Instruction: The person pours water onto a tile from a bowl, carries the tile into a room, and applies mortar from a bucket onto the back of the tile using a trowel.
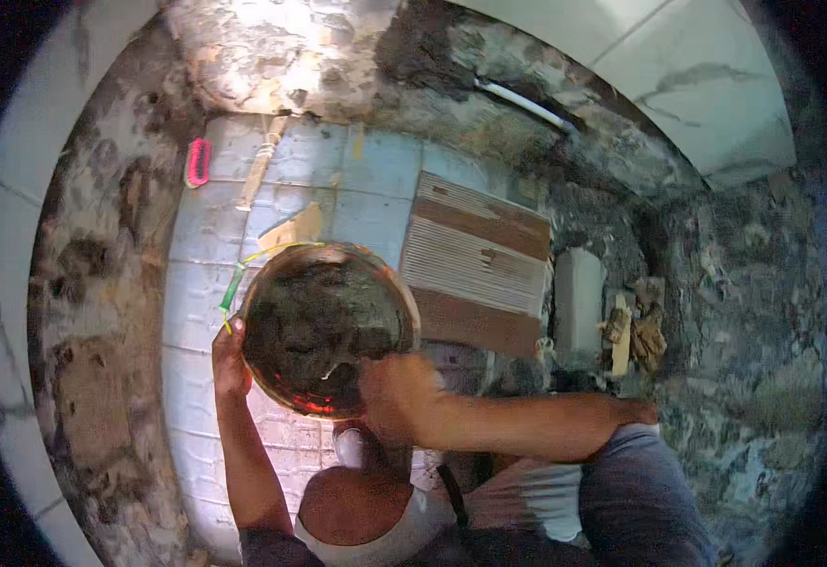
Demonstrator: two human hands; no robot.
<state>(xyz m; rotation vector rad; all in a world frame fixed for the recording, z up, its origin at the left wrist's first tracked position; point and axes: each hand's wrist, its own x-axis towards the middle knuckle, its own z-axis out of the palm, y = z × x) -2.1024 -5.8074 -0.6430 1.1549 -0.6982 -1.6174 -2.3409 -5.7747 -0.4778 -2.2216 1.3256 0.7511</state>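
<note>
A round bucket point(323, 317), with dark muddy material inside, fills the middle of the head view; its yellow wire handle with a green grip point(234, 283) hangs at the left side. My left hand point(231, 361) grips the bucket's left rim, fingers closed round it. My right hand point(394, 387) is at the lower right of the bucket, reaching inside. It is blurred, so its fingers and anything in them cannot be made out. A small pale shape shows beside its fingertips.
Pale floor tiles point(375, 165) lie under a brown striped board point(475, 260). A pink brush point(198, 161), a wooden strip point(253, 175), a grey block point(579, 298) and scraps point(645, 331) lie about. Rough walls point(87, 378) and a white pipe point(527, 104) edge the space. My bent legs are below.
</note>
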